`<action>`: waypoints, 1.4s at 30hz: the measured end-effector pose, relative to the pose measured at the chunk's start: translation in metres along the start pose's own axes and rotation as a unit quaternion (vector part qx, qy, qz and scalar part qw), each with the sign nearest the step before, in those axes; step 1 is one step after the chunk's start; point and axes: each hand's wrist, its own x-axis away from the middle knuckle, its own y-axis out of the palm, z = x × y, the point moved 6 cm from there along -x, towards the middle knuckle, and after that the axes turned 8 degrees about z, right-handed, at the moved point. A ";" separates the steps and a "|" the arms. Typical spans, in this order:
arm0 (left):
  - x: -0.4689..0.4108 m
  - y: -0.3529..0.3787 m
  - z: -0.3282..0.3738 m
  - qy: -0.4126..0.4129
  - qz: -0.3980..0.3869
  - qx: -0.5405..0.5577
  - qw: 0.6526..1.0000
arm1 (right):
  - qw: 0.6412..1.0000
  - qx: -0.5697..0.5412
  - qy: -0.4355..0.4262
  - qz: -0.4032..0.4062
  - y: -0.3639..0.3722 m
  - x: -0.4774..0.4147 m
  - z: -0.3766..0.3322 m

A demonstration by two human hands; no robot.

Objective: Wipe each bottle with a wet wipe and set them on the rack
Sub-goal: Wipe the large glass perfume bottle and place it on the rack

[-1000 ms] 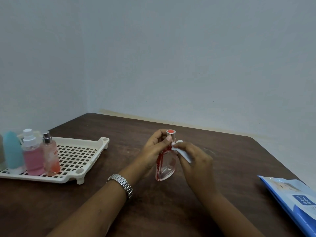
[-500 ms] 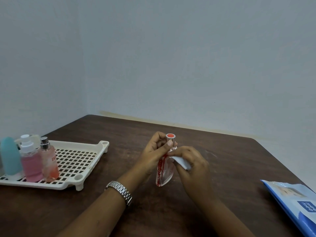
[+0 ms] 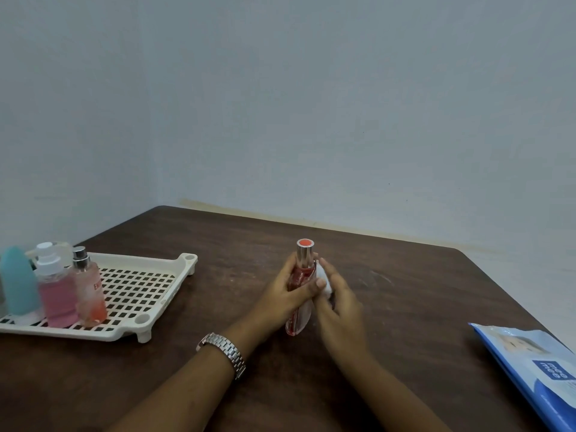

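Observation:
A slim clear bottle (image 3: pixel 299 316) with red trim and a silver cap topped in red stands upright on the table's middle. My left hand (image 3: pixel 286 291) wraps around its body from the left. My right hand (image 3: pixel 338 310) presses a small white wet wipe (image 3: pixel 324 283) against the bottle's right side. A cream slatted rack (image 3: pixel 137 288) lies at the left. On its left part stand a teal bottle (image 3: pixel 18 282), a pink pump bottle (image 3: pixel 56 291) and an orange-pink spray bottle (image 3: pixel 90 294).
A blue pack of wet wipes (image 3: pixel 536 366) lies at the right edge of the dark wooden table (image 3: pixel 405 291). The walls close off the table's far side and left. A metal watch (image 3: pixel 224 353) sits on my left wrist.
My left hand slid from the bottle's cap down onto its body. My right hand with the wipe moved down along the bottle's right side. The bottle now stands straighter.

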 end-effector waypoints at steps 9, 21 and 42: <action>-0.003 -0.030 0.000 -0.093 0.189 0.216 0.953 | 0.958 0.120 -0.216 -0.149 0.027 0.025 -0.030; -0.007 -0.026 0.000 -0.120 0.200 0.329 0.915 | 0.947 0.127 -0.261 -0.137 0.020 0.018 -0.036; -0.005 -0.038 0.012 -0.024 0.303 0.384 0.872 | 0.951 -0.206 0.223 0.065 0.011 0.014 0.001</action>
